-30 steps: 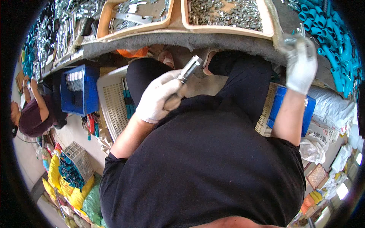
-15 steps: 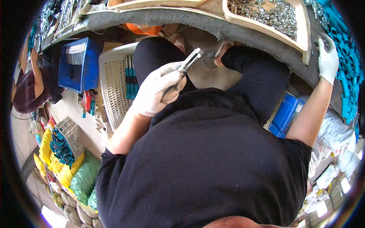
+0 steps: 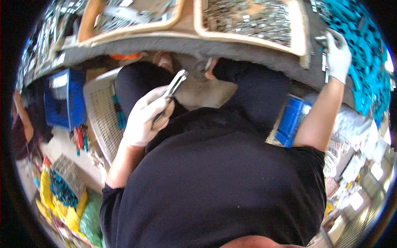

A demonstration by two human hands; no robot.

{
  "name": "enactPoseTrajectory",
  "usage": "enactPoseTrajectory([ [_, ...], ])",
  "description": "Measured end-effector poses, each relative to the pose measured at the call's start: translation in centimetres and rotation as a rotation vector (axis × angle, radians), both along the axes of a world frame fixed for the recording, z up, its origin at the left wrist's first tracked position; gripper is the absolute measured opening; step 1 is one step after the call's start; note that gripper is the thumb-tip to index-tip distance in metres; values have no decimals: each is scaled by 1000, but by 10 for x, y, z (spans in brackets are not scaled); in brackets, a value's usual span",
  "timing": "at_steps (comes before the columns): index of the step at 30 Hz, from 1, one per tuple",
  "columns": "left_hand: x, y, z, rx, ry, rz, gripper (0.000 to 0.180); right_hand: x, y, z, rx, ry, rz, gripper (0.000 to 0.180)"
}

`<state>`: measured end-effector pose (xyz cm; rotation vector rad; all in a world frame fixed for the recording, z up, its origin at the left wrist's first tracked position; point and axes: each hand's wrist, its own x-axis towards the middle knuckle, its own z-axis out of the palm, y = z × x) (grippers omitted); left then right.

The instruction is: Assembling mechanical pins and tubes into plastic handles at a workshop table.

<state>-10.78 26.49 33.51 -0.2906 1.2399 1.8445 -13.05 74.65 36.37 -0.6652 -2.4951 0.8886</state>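
Our left hand (image 3: pixel 144 120) holds the pliers (image 3: pixel 171 89) in a closed grip; our right hand (image 3: pixel 338 58), grip unclear, reaches small parts on the worktop (image 3: pixel 248 49).

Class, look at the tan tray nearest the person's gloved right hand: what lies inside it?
The tan tray holds a heap of small grey metal parts. Its bottom is covered by them; the right hand reaches beside its corner.

Tight under the counter (image 3: pixel 231 47): its grey edge hangs just over both knees. Open floor between the legs, white crate (image 3: pixel 101 115) close on the left, blue bin (image 3: pixel 291 120) crowding the right.
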Motion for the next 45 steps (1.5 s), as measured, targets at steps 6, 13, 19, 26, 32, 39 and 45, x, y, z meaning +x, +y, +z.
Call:
enactPoseTrajectory([
  [6, -1, 13, 9, -71, 35, -58, 42, 6, -18, 15, -186, 258, -75, 25],
  [13, -3, 22, 14, -63, 43, -94, 42, 21, -10, 5, -141, -26, -119, 21],
  [19, 2, 32, 19, -30, 39, -148, 40, 27, -14, 7, -302, 262, 4, 23],
  [26, 1, 58, 42, -135, 91, -320, 44, 84, -86, 37, -455, 212, 229, 32],
  [32, 6, 77, 46, -72, -12, -582, 50, 104, -180, -59, -1392, -183, 582, 45],
  [39, 14, 83, 48, -130, 6, -665, 51, 113, -177, -64, -1475, -259, 546, 38],
  [45, 19, 81, 46, -165, -25, -565, 48, 118, -163, -54, -1352, -255, 617, 23],
])
